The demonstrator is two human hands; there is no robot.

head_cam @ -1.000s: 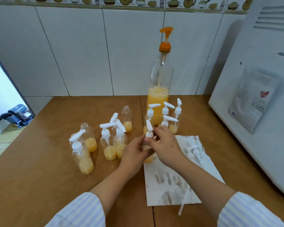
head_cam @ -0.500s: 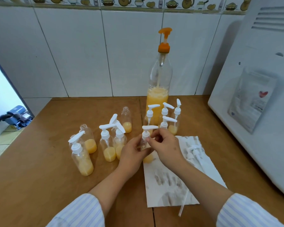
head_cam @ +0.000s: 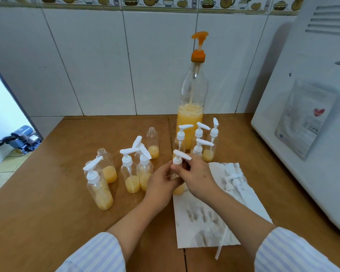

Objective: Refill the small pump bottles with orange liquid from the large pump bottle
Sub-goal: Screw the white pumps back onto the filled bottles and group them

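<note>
Holding now: left hand (head_cam: 161, 181) grips the small bottle (head_cam: 178, 188) body; right hand (head_cam: 196, 173) pinches its white pump cap (head_cam: 178, 157).
Held bottle place: upright at the near-left corner of the stained paper (head_cam: 210, 218) on the desk (head_cam: 47, 213).
Large pump bottle (head_cam: 191, 107): far centre, partly filled with orange liquid.
Other small bottles: capped ones (head_cam: 202, 142) just before it; more stand left (head_cam: 126, 173), two uncapped.
Loose pump (head_cam: 234, 180): lying on the paper, right.

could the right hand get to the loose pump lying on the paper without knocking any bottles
Probably yes: the loose pump lies on the paper just right of the right hand, no bottle between. But that hand grips the small bottle's pump.
</note>
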